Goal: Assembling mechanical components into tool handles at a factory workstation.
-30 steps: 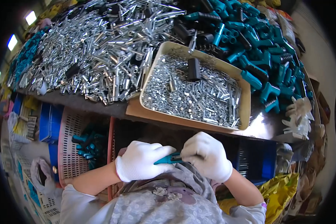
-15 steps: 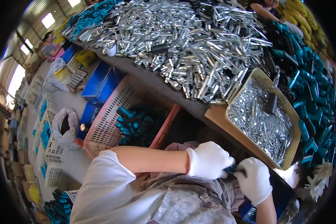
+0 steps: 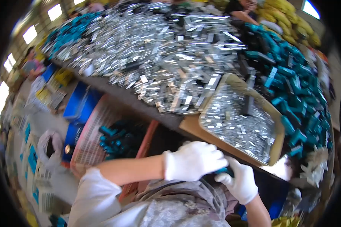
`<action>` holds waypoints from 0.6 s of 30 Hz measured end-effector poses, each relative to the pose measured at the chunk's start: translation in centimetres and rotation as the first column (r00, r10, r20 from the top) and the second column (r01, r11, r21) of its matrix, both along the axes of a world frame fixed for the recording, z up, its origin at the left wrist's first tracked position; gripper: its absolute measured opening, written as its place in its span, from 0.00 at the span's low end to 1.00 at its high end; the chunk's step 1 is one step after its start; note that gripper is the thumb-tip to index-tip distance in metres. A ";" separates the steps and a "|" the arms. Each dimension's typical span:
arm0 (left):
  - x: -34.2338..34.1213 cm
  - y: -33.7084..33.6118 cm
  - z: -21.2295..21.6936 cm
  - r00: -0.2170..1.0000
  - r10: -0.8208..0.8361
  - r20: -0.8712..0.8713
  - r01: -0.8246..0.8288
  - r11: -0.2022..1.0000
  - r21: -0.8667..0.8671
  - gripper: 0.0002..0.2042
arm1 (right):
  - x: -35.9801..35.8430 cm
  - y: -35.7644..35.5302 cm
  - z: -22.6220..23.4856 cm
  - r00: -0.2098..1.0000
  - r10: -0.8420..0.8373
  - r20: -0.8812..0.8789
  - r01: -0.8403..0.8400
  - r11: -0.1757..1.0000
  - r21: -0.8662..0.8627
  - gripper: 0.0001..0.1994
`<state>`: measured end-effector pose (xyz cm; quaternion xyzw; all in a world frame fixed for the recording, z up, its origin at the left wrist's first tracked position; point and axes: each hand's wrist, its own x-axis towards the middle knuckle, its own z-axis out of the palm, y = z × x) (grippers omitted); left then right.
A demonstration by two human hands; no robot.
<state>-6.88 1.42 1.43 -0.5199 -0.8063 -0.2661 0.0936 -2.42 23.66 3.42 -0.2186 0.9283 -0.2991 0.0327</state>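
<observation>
Both hands wear white knit gloves and meet in front of my body, below the table edge. Between them shows a small teal plastic piece (image 3: pixel 221 170), mostly covered by the gloves. My left hand (image 3: pixel 195 160) is closed over its upper left side, fingers together. From the right, my right hand (image 3: pixel 240 182) grips the same piece between thumb and curled fingers. Just beyond the hands, a cream tray (image 3: pixel 204 120) of small shiny metal parts sits tilted at the table edge.
A broad heap of silver metal pieces (image 3: pixel 151 56) covers the table. Teal and black plastic parts (image 3: pixel 291 102) pile up at right. A pink basket (image 3: pixel 89 132) with teal parts stands at left, near blue bins (image 3: pixel 81 102). Another person (image 3: pixel 240 11) is across the table.
The view has swung, so the table and heaps sit further left. Both hands remain together at the teal piece; the left hand's fingers now look straighter.
</observation>
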 end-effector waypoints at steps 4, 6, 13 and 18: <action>1.5 -0.9 0.1 0.975 0.074 0.210 -0.100 0.988 0.117 0.24 | -2.9 1.7 1.7 0.869 -0.312 -0.383 0.237 0.944 -0.230 0.13; 2.6 -1.0 -0.7 0.900 0.073 0.430 -0.138 0.983 0.121 0.26 | -5.1 2.1 0.9 0.838 -0.238 -0.491 0.287 0.957 0.026 0.08; 2.9 -0.7 -0.6 0.811 0.104 0.575 -0.242 0.956 0.168 0.25 | -6.9 1.5 -0.2 0.911 -0.238 -0.337 0.278 0.958 0.074 0.07; 2.5 -0.8 -0.6 0.822 0.182 0.539 -0.250 0.967 0.055 0.25 | -7.3 0.9 0.4 0.900 -0.225 -0.374 0.278 0.956 0.094 0.08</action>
